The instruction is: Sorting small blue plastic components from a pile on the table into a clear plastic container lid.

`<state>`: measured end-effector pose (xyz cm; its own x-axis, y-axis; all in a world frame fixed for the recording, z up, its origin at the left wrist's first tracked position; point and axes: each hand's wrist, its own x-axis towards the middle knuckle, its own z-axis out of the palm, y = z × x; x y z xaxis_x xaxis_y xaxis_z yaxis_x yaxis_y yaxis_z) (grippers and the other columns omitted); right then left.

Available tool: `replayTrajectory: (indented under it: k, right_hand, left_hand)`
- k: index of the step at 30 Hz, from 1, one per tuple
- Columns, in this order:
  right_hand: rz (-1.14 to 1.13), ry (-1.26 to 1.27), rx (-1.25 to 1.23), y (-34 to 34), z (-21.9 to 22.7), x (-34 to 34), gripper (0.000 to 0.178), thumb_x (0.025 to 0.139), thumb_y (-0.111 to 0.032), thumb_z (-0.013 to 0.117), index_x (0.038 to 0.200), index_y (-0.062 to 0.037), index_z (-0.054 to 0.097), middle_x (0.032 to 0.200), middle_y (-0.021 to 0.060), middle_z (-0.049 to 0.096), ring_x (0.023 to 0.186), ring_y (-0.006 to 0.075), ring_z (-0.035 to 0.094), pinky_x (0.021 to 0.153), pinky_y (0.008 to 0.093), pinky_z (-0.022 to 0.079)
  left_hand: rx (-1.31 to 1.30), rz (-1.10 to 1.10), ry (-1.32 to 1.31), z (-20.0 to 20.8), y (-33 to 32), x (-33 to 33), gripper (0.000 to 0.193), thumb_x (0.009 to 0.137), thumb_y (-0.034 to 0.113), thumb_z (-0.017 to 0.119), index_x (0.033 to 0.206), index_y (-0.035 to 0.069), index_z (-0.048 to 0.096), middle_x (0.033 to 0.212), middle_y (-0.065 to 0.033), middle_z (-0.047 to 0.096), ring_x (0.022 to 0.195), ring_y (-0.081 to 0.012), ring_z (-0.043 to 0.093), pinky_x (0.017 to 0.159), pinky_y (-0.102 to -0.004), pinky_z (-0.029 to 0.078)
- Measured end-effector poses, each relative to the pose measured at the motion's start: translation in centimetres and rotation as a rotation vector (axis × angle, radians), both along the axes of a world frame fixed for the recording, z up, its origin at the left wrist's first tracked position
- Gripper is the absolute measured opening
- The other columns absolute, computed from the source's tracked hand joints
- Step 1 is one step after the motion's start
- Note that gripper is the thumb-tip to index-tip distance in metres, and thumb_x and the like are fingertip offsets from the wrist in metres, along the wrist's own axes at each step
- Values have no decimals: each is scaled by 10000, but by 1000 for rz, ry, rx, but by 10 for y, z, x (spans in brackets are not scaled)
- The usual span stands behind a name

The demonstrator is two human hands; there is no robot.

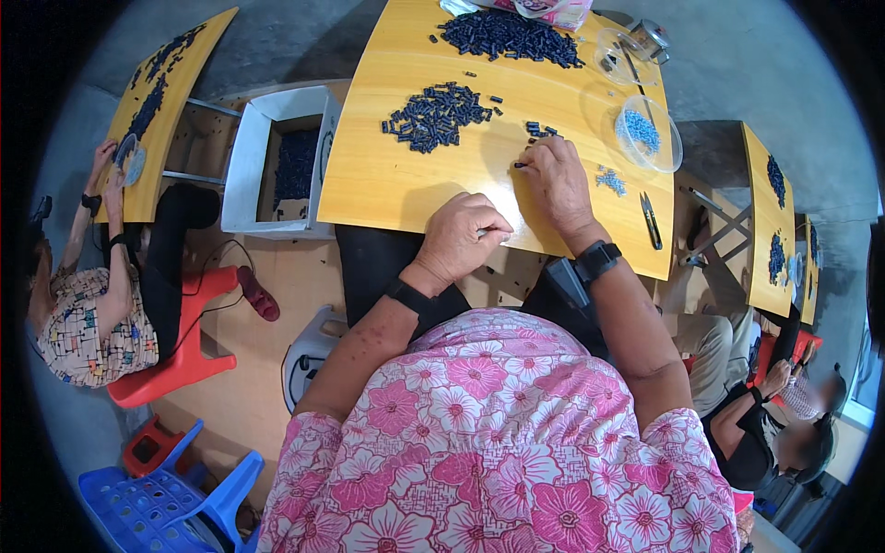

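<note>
My right hand (559,184) is over the yellow table (369,189), its thumb and fingers pinching a small dark blue cylindrical piece (521,166). At the table's near edge, my left hand (461,230) is closed in a pinch, and a tiny pale bit shows at its fingertips, too small to name. A few dark pieces (541,130) lie just beyond my right hand. Beside it on the right is a small scatter of light blue bits (610,181). Further left lies a loose pile of dark pieces (438,117).
A larger dark pile (507,37) lies at the far side. A clear tub (676,147) of blue bits and small snips (651,221) are at the right. A white box (249,166) stands left of the table. Other people work at tables on both sides.
</note>
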<state>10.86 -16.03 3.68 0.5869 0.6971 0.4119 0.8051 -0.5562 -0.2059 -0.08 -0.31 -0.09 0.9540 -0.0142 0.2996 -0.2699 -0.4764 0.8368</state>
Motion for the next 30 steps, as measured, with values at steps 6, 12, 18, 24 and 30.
replayTrajectory:
  k: [6, 12, 18, 24, 30]
  right_hand:
    - [3, 302, 326, -13, -6, -27, 104, 708, -74, 668, 807, -106, 672, 932, 80, 590, 978, 323, 544, 851, 402, 458]
    - [-111, 749, 610, -21, -14, -55, 93, 881, -51, 621, 962, -9, 603, 929, 95, 601, 897, 221, 608, 811, 337, 499]
    - [-146, 1110, 829, -31, -20, -64, 87, 895, -55, 629, 973, -16, 641, 896, 25, 644, 770, 77, 583, 663, 236, 493]
    - [-162, 1135, 881, -47, -28, -65, 57, 903, -59, 639, 933, -24, 674, 852, -12, 660, 754, 39, 572, 630, 209, 476]
    - [-169, 1191, 898, -53, -24, -68, 66, 916, -59, 646, 942, -6, 675, 867, -15, 666, 768, 39, 572, 675, 198, 470]
  left_hand:
    - [-138, 42, 178, 5, -4, -1, 71, 808, 25, 703, 876, 43, 717, 812, -47, 662, 778, -149, 643, 724, -269, 517]
    - [-782, 69, 205, 4, -24, 0, 173, 856, 6, 704, 1027, -14, 686, 885, -26, 684, 808, -73, 624, 744, -220, 526]
    - [-726, 113, 227, 10, -33, -4, 172, 846, 9, 716, 1017, -8, 713, 928, -53, 720, 816, -84, 650, 742, -222, 541]
    - [-568, 92, 225, 12, -41, -4, 131, 866, 6, 704, 995, -5, 722, 912, -41, 722, 824, -79, 645, 763, -217, 528]
    - [-338, 89, 149, 12, -42, -5, 117, 853, 8, 715, 968, -6, 721, 899, -50, 724, 808, -82, 642, 745, -220, 521]
